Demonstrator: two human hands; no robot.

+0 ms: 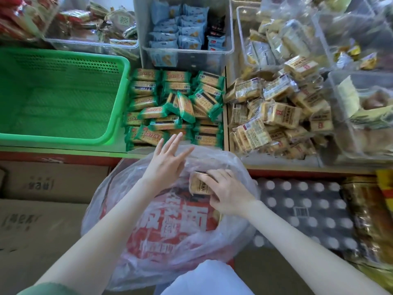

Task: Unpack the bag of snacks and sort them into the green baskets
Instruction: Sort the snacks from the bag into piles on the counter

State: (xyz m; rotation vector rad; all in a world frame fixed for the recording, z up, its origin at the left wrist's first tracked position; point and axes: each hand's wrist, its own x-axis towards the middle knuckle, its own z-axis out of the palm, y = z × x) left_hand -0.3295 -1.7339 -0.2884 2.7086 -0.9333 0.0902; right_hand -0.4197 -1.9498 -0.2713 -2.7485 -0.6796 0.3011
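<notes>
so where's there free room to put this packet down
The green basket is bare inside, left of the green packets. Those, the tan packets to their right and the clear bins behind are packed. The right hand grips the packet.

right hand (pixel 227 191) grips snack pack (pixel 200 185) | left hand (pixel 168 160) spread over plastic bag (pixel 170 231)

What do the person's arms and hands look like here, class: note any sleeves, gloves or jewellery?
The left hand and the right hand are bare: no gloves, rings or watch visible. Both forearms are uncovered. A green sleeve shows high on the left arm at the bottom edge; no sleeve shows on the right arm.
</notes>
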